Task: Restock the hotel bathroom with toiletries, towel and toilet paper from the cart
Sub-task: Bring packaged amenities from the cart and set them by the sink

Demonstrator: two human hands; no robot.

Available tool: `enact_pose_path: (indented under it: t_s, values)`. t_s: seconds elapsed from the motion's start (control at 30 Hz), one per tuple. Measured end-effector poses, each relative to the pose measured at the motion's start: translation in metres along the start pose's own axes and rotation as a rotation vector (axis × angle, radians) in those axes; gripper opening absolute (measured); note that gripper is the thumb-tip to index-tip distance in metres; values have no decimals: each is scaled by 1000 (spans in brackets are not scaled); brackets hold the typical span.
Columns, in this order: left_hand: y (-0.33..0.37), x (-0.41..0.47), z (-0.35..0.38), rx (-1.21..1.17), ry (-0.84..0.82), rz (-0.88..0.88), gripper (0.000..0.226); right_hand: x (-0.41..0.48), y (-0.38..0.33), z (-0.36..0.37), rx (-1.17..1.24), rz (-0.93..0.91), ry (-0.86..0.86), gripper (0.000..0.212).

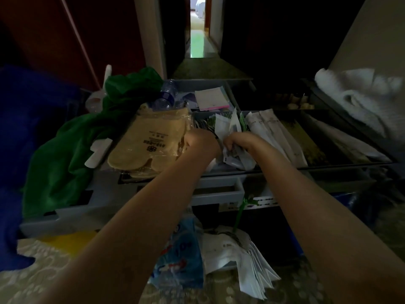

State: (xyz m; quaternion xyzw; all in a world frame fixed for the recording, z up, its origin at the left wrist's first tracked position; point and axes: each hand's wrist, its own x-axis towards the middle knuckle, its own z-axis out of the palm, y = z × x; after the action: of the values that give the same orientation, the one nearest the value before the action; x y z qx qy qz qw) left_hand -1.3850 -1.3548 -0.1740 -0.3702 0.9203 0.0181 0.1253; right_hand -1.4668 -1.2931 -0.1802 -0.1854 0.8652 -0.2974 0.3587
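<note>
The fingers of the left hand [201,144] were hidden behind its knuckles at the middle of the frame, so whether they gripped anything could not be told. Just right of it the right hand [237,142] had its fingers [229,145] curled round a bunch of white sachets [228,126], which stood in a compartment of the cart [109,194]. A blue bag [22,128] filled the left edge. Beside it a green cloth [65,150] spilled over the cart top, then came wrapped tan slippers [144,145] touching the left wrist, a clear bottle [167,93] and a notepad [210,98] behind. Right of the hands lay long white packets [269,132], and white towels [361,102] at the right edge. Below hung a blue plastic pack [179,249] and more white packets [241,260] (all dim). Patterned carpet [43,270] covered the lower left corner; a lit corridor [198,29] ran off at top centre.
</note>
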Motion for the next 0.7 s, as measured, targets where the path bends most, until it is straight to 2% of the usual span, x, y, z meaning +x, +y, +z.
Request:
enact_pose_path:
  t_s: [0.1,0.2,0.27,0.33,0.4,0.5,0.57,0.7]
  values:
    - [-5,3,0,-120,-13,11,47,1,4,2,65,-17,-13,25]
    - [-12,6,-7,-350,-14,37,40,3,5,4,159,-49,-39,27]
    - [-15,5,-15,-614,-56,36,39,2,2,4,168,-46,-36,28]
    - [-17,7,-17,-975,-161,21,41,-2,-2,5,147,-25,-26,29]
    - [-17,5,-17,-1208,-247,3,40,-1,-1,3,213,-9,-7,24]
    - [-15,8,-13,-1335,-230,-38,44,-4,5,-2,379,12,-21,14]
    - [-14,11,-12,-1410,-227,-59,46,-4,9,-4,447,2,-39,26]
    - [-14,14,-10,-1419,-225,-84,13,-6,11,-6,476,-31,-90,40]
